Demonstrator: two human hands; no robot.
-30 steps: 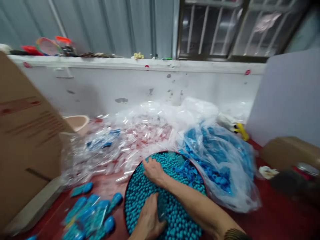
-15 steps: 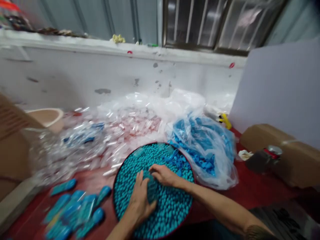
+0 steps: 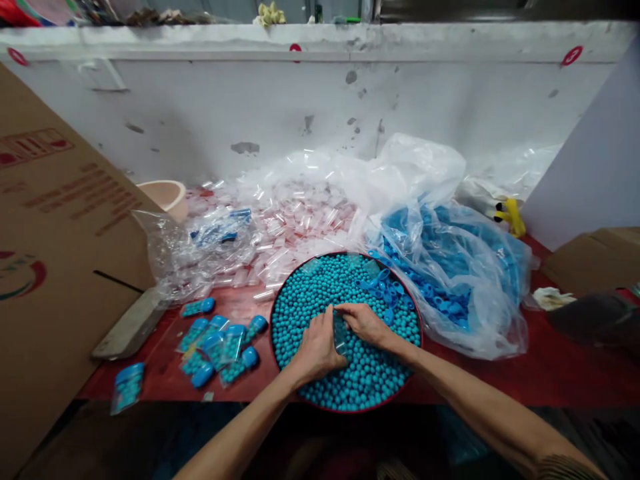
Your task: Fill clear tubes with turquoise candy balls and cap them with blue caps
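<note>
A round red-rimmed tray [image 3: 273, 321] full of small turquoise balls [image 3: 320, 283] stands before me on the red table. Over its middle, my left hand [image 3: 317, 343] is wrapped round a small clear plastic container [image 3: 341, 333], held tilted. My right hand [image 3: 367, 323] meets the container's upper end, thumb and fingers closed together there; whether a lid is between them is hidden. Several loose blue caps [image 3: 387, 290] lie on the balls at the tray's right side. To the left, several capped containers [image 3: 235, 343] filled with turquoise balls rest on the table.
Many clear empty containers [image 3: 310, 217] are heaped behind the tray. A clear bag [image 3: 480, 280] of blue caps lies at right. A cardboard box [image 3: 60, 220] stands at left, with a pale bowl [image 3: 167, 195] behind. One filled container [image 3: 129, 387] lies at the table's front edge.
My view has tilted down and turned left, so more of the cardboard box and front edge shows. Both hands stay over the tray, still at the clear container.
</note>
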